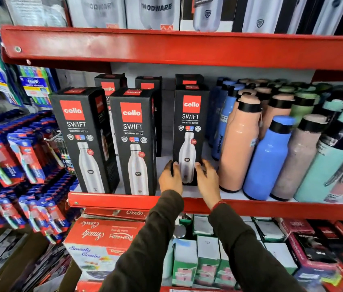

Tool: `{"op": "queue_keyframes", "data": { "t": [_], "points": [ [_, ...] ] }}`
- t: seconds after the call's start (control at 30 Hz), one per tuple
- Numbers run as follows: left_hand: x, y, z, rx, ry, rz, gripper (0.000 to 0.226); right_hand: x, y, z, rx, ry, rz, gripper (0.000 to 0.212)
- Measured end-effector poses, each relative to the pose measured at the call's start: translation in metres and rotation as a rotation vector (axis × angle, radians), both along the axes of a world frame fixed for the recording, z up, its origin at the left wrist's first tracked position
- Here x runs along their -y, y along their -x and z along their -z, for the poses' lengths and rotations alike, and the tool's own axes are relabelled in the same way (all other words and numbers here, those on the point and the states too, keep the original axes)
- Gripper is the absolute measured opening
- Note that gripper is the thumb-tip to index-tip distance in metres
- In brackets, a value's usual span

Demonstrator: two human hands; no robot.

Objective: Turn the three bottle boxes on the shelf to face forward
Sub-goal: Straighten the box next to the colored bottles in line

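Two dark-sleeved arms reach over the red metal shelf [111, 200] edge. The left hand [170, 179] and right hand [207, 182] bracket the base of the right black cardboard Cello Swift bottle box [190, 123], fingers curled against its lower sides, seemingly gripping it, though contact is hard to confirm. This box stands upright, front facing out, slightly farther back than the middle black bottle box [133, 142] and left black bottle box [82, 140]. Right of it stand peach and blue plastic bottles [267, 157]; more black boxes [148, 85] sit far behind.
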State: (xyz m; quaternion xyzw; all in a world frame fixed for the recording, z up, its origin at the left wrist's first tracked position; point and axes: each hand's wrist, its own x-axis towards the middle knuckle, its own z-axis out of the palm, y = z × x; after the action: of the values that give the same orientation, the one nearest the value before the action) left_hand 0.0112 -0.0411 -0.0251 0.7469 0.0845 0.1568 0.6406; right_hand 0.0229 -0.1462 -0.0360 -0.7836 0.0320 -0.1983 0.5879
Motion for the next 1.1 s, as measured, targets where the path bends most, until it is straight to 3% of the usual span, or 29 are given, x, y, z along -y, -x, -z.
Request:
{"op": "queue_keyframes", "data": {
  "t": [1.1],
  "points": [
    [-0.017,0.071,0.006,0.037,-0.025,0.016,0.038,-0.001,0.079,0.0,0.062,0.077,0.032,0.033]
  ]
}}
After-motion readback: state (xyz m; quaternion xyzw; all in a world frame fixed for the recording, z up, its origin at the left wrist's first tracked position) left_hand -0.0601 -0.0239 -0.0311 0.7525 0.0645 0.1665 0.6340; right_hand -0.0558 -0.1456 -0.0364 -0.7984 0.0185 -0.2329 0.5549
